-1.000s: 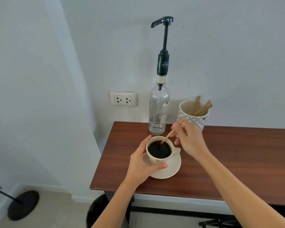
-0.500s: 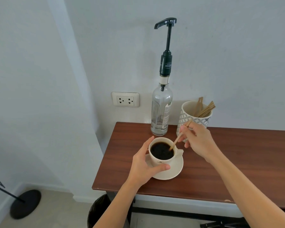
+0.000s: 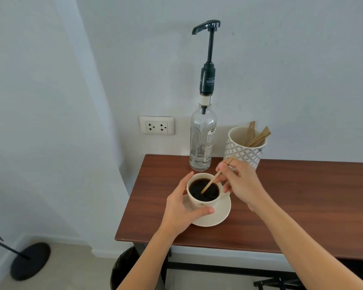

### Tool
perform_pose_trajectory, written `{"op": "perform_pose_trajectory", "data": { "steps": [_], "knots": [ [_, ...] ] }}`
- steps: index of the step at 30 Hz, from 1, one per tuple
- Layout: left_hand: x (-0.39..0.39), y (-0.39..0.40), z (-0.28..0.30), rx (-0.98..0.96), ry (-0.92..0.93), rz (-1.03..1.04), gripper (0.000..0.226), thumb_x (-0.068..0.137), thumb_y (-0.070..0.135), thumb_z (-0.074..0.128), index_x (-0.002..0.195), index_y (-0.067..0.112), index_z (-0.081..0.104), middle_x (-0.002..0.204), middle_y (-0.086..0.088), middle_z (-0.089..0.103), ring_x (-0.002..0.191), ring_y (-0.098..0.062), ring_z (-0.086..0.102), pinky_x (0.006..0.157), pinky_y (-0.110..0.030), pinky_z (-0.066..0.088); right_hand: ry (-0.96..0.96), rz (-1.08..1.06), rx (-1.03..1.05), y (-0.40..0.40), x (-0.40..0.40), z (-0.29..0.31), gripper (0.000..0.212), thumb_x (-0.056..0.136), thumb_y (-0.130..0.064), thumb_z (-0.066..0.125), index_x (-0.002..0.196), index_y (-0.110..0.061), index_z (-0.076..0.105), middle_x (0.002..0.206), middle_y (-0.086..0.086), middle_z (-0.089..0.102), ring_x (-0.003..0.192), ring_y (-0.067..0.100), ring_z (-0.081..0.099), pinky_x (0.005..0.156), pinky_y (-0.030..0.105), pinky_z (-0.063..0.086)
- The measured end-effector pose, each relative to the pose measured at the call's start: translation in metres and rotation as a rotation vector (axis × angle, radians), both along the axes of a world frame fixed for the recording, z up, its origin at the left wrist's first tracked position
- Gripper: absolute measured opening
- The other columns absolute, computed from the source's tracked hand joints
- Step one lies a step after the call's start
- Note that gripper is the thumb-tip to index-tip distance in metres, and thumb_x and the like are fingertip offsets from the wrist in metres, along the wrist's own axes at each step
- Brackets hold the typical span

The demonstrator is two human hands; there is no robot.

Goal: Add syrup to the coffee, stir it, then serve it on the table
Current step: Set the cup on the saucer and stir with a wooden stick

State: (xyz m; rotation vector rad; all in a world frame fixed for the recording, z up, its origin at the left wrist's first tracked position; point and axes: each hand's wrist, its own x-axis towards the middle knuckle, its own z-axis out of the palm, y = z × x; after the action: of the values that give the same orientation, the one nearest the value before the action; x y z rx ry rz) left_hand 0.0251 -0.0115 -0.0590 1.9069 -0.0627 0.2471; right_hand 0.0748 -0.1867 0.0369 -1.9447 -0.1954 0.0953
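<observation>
A cream cup full of black coffee stands on a cream saucer near the left end of the brown table. My left hand wraps the cup's left side, thumb across its front. My right hand pinches a thin wooden stir stick whose lower tip dips into the coffee. Behind the cup, against the wall, stands a clear glass syrup bottle with a tall dark pump; little liquid shows at its bottom.
A patterned white holder with several wooden sticks stands to the right of the bottle. A wall socket is left of it. A black bin sits under the table's left end, and a black stand base lies on the floor at left.
The stick's tip has swung within the cup, from the middle to the right rim and back toward the middle. My left hand stays on the cup.
</observation>
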Motion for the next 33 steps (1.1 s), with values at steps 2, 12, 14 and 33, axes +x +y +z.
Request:
{"op": "perform_pose_trajectory", "data": {
  "steps": [2,12,14,33],
  "knots": [
    [0.000,0.000,-0.001,-0.001,0.003,-0.001,0.094,0.061,0.035,0.094,0.137,0.047,0.039,0.127,0.033,0.059,0.126,0.010,0.050,0.099,-0.004,0.040,-0.036,-0.077,0.006,0.004,0.003,-0.002,0.020,0.101,-0.024,0.051,0.089,-0.015,0.064,0.074,0.006,0.076,0.045,0.014,0.059,0.053,0.023,0.050],
    [-0.001,0.000,0.000,-0.013,-0.002,-0.002,0.094,0.062,0.030,0.094,0.138,0.042,0.040,0.127,0.031,0.060,0.125,0.007,0.051,0.097,-0.005,0.040,-0.031,-0.034,0.005,0.006,0.001,0.000,0.021,0.101,-0.023,0.050,0.089,-0.013,0.064,0.076,0.009,0.076,0.042,0.011,0.058,0.049,0.020,0.048],
    [-0.002,-0.001,0.000,-0.013,0.003,-0.003,0.094,0.062,0.032,0.094,0.138,0.043,0.040,0.127,0.031,0.059,0.126,0.009,0.050,0.098,-0.004,0.040,-0.081,-0.100,-0.039,0.001,0.007,0.002,0.021,0.101,-0.024,0.049,0.089,-0.015,0.063,0.076,0.006,0.076,0.044,0.012,0.058,0.051,0.017,0.050],
    [-0.002,-0.001,0.002,-0.007,-0.005,0.000,0.093,0.062,0.029,0.094,0.137,0.043,0.041,0.126,0.028,0.061,0.125,0.006,0.052,0.097,-0.004,0.040,-0.066,0.019,-0.068,0.003,0.003,0.002,0.023,0.102,-0.021,0.049,0.088,-0.012,0.064,0.072,0.008,0.076,0.042,0.011,0.057,0.049,0.024,0.050]
  ]
}}
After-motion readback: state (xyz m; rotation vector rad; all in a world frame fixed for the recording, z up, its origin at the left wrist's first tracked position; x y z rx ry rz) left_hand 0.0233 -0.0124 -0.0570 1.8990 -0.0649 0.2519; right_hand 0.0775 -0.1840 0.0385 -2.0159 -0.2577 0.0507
